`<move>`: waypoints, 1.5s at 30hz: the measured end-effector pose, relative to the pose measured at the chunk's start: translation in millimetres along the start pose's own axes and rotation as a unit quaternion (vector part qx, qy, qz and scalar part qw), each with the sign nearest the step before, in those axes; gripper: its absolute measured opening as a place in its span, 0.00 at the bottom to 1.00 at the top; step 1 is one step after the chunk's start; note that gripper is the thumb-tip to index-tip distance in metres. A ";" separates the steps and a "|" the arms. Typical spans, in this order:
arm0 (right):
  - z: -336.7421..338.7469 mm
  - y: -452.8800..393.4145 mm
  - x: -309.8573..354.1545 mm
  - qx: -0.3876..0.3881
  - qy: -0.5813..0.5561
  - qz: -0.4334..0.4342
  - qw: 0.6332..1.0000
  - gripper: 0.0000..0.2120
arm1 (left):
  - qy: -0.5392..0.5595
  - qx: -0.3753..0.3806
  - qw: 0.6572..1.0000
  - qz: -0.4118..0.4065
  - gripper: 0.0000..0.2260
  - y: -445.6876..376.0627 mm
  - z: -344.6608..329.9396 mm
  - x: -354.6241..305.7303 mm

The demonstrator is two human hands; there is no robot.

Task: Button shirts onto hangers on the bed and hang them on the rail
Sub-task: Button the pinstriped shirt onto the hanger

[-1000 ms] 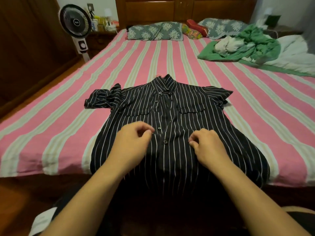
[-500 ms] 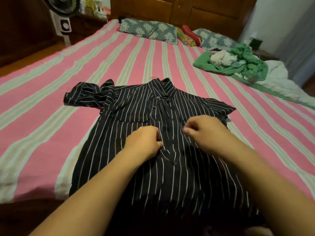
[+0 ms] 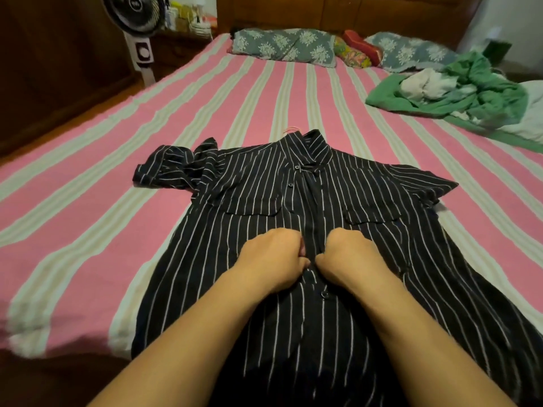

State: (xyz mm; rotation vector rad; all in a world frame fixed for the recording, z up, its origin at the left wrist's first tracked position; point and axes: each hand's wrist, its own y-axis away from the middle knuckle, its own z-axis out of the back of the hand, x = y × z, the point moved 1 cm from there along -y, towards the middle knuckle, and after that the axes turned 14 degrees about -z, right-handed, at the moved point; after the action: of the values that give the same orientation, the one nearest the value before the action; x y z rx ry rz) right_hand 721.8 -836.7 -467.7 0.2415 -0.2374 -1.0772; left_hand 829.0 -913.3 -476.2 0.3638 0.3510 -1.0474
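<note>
Nearest, the left hand [image 3: 271, 257] and right hand [image 3: 351, 254] sit knuckle to knuckle on the front of a black striped shirt [image 3: 367, 230], each with fingers curled in and pinching the fabric along its button placket, a fastened button [image 3: 324, 294] just below the right hand. The shirt lies flat, collar away from the hands, on the pink striped bed [image 3: 88, 201], with a pink hanger hook [image 3: 291, 129] peeking out beyond the collar. Far beyond the hands lie two grey floral pillows [image 3: 285, 47], a green crumpled cloth [image 3: 476, 89] off to the right, and a standing fan [image 3: 138, 22] to the left beside the bed.
</note>
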 end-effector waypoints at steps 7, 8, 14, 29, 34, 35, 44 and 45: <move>2.3 -4.8 -3.2 -0.007 -0.054 -0.012 0.998 0.19 | 0.033 -0.059 0.995 0.072 0.08 -5.2 -0.2 -5.3; 2.8 -6.8 -2.5 -0.003 -0.051 -0.012 0.999 0.22 | 0.037 -0.068 0.994 0.073 0.07 -4.7 -1.1 -5.9; 12.6 -24.3 -1.2 0.021 -0.045 -0.003 0.999 0.11 | 0.072 -0.114 0.988 0.074 0.04 -1.2 -7.5 -7.4; 9.4 -9.9 -30.0 0.252 -0.543 0.006 0.801 0.04 | 0.380 -0.164 0.904 0.113 0.06 -3.1 -4.9 -2.0; 2.1 -5.6 -23.6 0.231 -0.533 0.007 0.814 0.07 | 0.467 -0.180 0.859 0.111 0.06 -1.0 -6.7 -2.6; 2.6 -4.8 -23.6 0.232 -0.534 0.004 0.813 0.09 | 0.475 -0.180 0.854 0.110 0.07 -0.6 -6.9 -1.6; -1.2 -3.6 -20.7 0.228 -0.543 -0.016 0.808 0.09 | 0.493 -0.176 0.847 0.098 0.07 1.8 -7.8 -1.5; -0.8 -3.9 -20.8 0.233 -0.544 -0.016 0.806 0.08 | 0.488 -0.175 0.849 0.098 0.08 1.6 -8.0 -1.6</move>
State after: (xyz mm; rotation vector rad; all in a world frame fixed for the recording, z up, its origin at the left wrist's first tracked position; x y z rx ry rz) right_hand 709.4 -820.0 -471.3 0.0303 -1.5568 -1.0743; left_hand 828.9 -907.7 -482.3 0.5716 1.3746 -0.5013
